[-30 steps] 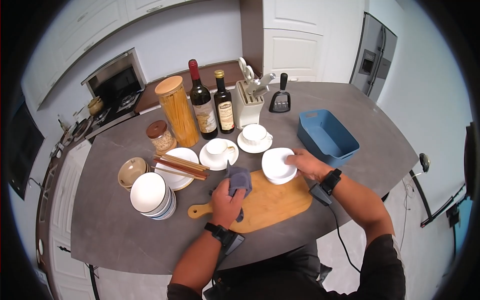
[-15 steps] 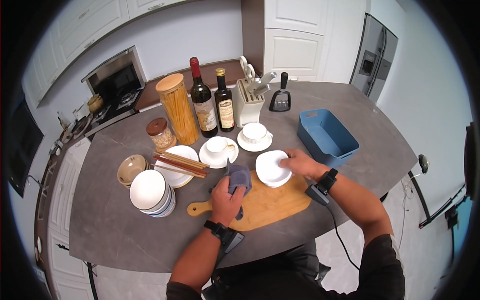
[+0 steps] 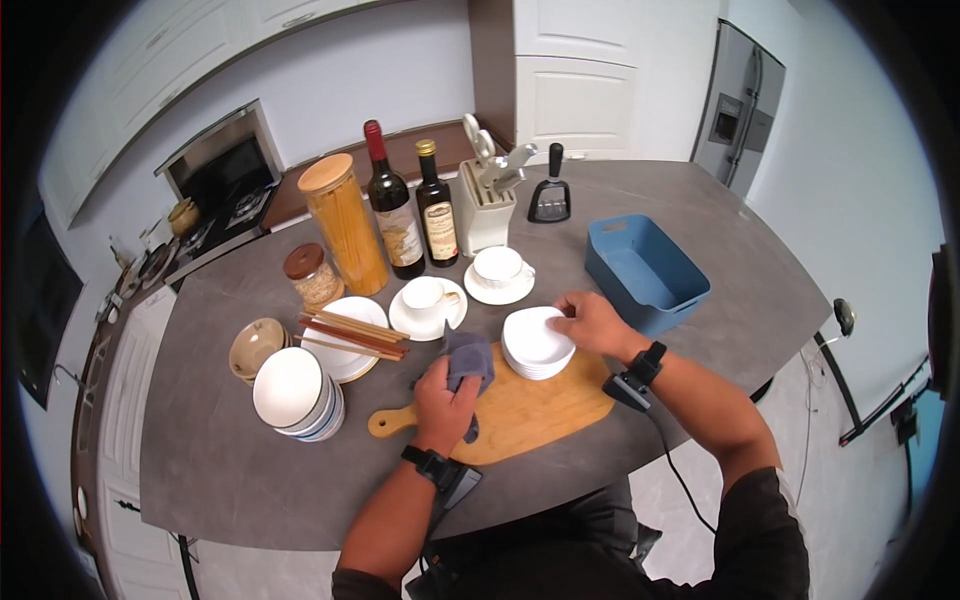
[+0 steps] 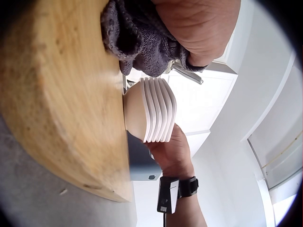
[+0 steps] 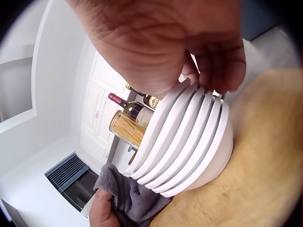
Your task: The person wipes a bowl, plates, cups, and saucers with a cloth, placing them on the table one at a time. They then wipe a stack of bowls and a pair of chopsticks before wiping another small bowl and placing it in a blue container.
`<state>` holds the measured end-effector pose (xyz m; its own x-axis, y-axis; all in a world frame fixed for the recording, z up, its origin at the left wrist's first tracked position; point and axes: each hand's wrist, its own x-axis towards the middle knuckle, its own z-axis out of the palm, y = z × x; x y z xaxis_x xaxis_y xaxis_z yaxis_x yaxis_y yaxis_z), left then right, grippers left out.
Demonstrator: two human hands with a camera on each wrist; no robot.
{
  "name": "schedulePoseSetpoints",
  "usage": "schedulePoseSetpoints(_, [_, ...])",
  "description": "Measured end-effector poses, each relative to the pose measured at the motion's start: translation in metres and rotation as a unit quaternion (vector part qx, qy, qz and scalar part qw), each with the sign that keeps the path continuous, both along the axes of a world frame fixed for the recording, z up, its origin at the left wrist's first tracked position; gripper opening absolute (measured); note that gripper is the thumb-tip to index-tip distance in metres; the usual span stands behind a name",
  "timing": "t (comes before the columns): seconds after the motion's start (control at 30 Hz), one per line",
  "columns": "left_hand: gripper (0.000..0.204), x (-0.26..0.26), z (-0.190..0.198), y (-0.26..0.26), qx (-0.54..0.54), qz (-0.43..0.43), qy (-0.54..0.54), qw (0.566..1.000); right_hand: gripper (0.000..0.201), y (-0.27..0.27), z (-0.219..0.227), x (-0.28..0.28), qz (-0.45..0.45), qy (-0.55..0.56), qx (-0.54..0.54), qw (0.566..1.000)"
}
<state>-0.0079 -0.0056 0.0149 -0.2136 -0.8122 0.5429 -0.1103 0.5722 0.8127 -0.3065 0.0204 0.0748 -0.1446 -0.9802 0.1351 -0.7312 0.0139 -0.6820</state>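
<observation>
My right hand (image 3: 597, 328) grips the right rim of a stack of white square bowls (image 3: 540, 345), thumb on the top rim and fingers curled over the outside. In the left wrist view, the bowls (image 4: 158, 111) are nested upright, with the lowest one's base on the wooden cutting board (image 3: 535, 420). My left hand (image 3: 445, 405) holds a bunched grey cloth (image 3: 467, 358) over the board's left part. The right wrist view shows that cloth (image 5: 135, 198) beyond the bowls, close to their rims.
Left of the board stand stacked bowls (image 3: 288, 387), brown bowls (image 3: 257, 345) and a plate with chopsticks (image 3: 347, 335). Two cups on saucers (image 3: 425, 297), a pasta jar (image 3: 345, 225), bottles (image 3: 397, 225) and a knife block (image 3: 487, 215) stand behind. A blue bin (image 3: 645, 270) is at right.
My right hand has brought the white bowls leftward and down onto the board, with more of their stacked rims showing now. My left hand stays in place with the cloth.
</observation>
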Motion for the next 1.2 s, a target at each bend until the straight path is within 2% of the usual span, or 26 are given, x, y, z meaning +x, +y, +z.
schedulePoseSetpoints(0.17, [0.019,-0.001,-0.002,-0.001,0.007,-0.008,0.001,1.000,0.025,0.006,0.006,0.013,-0.036,0.026,-0.035,0.998])
schedulePoseSetpoints(0.33, [0.017,0.000,-0.004,-0.001,0.007,-0.009,0.010,1.000,0.021,0.002,0.001,0.016,-0.049,0.104,-0.172,0.978])
schedulePoseSetpoints(0.47, [0.016,0.000,-0.007,-0.002,0.013,-0.021,0.042,0.999,0.020,0.014,0.028,0.027,-0.073,0.038,-0.148,0.986])
schedulePoseSetpoints(0.57, [0.021,0.002,-0.008,0.001,0.038,-0.024,0.074,0.996,0.021,0.030,0.040,0.043,-0.060,0.013,-0.181,0.982])
schedulePoseSetpoints(0.63, [0.026,0.000,-0.016,0.000,0.045,-0.027,0.225,0.973,0.022,0.041,0.039,0.060,-0.027,-0.023,-0.218,0.975])
schedulePoseSetpoints(0.73, [0.027,0.005,-0.017,0.004,0.059,-0.066,0.279,0.956,0.023,0.058,0.033,0.089,0.006,-0.002,-0.221,0.975])
schedulePoseSetpoints(0.77, [0.027,0.006,-0.016,0.004,0.058,-0.066,0.278,0.957,0.023,0.062,0.030,0.098,0.032,0.008,-0.226,0.974])
schedulePoseSetpoints(0.83, [0.025,0.006,-0.015,0.005,-0.058,-0.015,0.139,0.988,0.023,0.070,0.020,0.117,0.061,-0.013,-0.199,0.978])
schedulePoseSetpoints(0.87, [0.023,0.006,-0.014,0.006,-0.023,-0.039,0.164,0.985,0.024,0.073,0.018,0.126,0.074,-0.023,-0.230,0.970])
schedulePoseSetpoints(1.0, [0.031,0.005,-0.006,0.007,-0.016,-0.038,0.186,0.982,0.027,0.069,0.006,0.139,0.095,-0.055,-0.226,0.968])
schedulePoseSetpoints(1.07, [0.034,0.011,-0.007,0.001,-0.018,-0.057,0.136,0.989,0.028,0.060,-0.002,0.138,0.112,-0.042,-0.223,0.967])
schedulePoseSetpoints(1.13, [0.034,0.014,-0.006,0.000,-0.021,-0.039,0.113,0.993,0.031,0.055,0.000,0.139,0.133,-0.028,-0.217,0.967])
schedulePoseSetpoints(1.2, [0.035,0.015,-0.001,-0.001,-0.026,-0.016,0.089,0.996,0.034,0.050,0.012,0.141,0.147,-0.077,-0.120,0.979])
